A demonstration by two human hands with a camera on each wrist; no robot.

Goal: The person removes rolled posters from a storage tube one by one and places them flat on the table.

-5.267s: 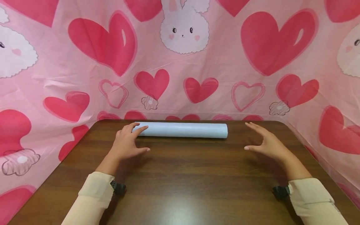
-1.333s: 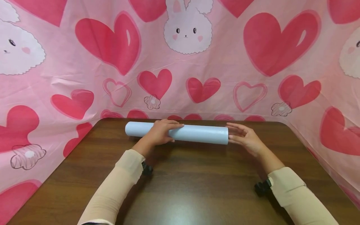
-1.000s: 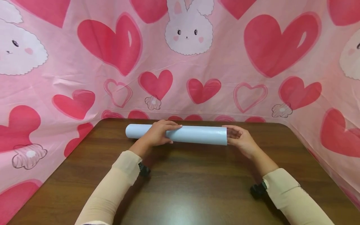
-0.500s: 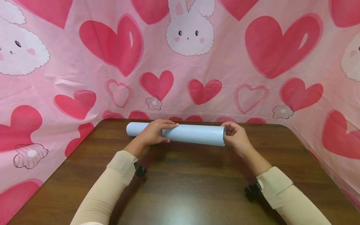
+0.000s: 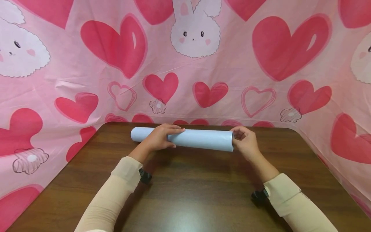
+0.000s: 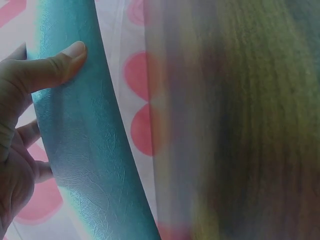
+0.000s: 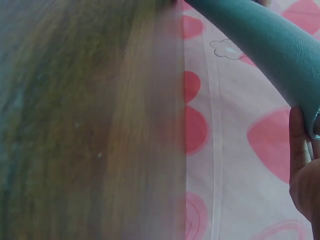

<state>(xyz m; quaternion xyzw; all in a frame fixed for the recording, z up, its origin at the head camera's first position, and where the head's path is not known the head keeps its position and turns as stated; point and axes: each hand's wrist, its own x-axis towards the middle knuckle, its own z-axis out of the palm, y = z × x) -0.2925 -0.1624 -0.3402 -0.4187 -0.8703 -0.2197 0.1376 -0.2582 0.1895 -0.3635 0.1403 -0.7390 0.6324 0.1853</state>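
A light blue roll of sheet material with a finely wrinkled, glossy surface spans from left to right at the back of the table. My left hand grips it left of its middle; the left wrist view shows the thumb across the roll and the fingers behind it. At the roll's right end, my right hand holds the rim, fingers curled and the thumb reaching into the open end. The right wrist view has one digit against the edge of the roll; the inside of the tube is mostly hidden.
The dark brown wooden table has rounded back corners. Behind and beside it hangs a pink cloth with red hearts and white rabbits. A small black wrist camera sits at the left cuff, another at the right.
From reaching open and apart, my left hand has taken hold of the roll and my right hand has come leftward to its end. The roll's right end sits nearer me. Little differs since half a second ago.
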